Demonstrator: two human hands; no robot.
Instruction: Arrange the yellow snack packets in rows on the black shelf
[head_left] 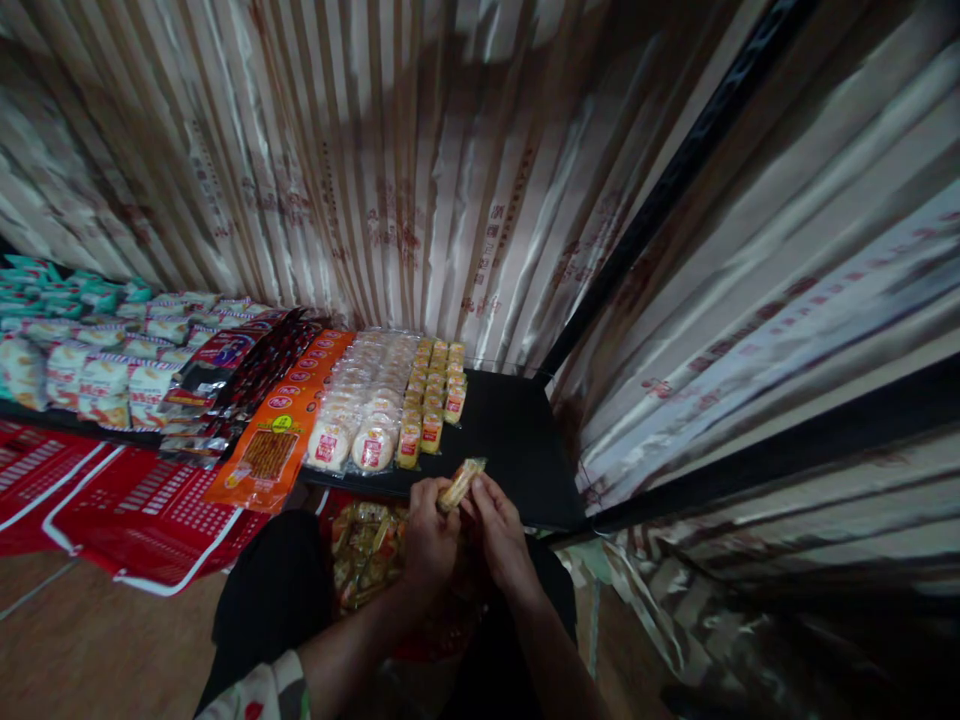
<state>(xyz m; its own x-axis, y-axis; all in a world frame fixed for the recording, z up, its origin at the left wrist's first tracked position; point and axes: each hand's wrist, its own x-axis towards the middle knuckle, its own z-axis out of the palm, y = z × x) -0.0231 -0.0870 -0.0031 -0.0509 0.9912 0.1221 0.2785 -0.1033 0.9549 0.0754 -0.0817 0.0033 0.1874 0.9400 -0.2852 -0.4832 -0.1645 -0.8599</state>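
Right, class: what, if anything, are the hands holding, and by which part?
A small wrapped snack: the left hand grips its lower end; the right hand touches its side near the upper end.

Small snack packet [461, 486]: clear wrapper, pale yellow contents, reddish marking. Tilted, upper end to the right; held between fingertips of left hand [431, 530] and right hand [501, 528].

Pale, pleated curtains [420, 200] with reddish print hang behind a black shelf [510, 440]. Dark posts [637, 230] slant up at the right. Brown floor tiles [97, 640] with light joints show below. The light is dim, the corners shadowy.
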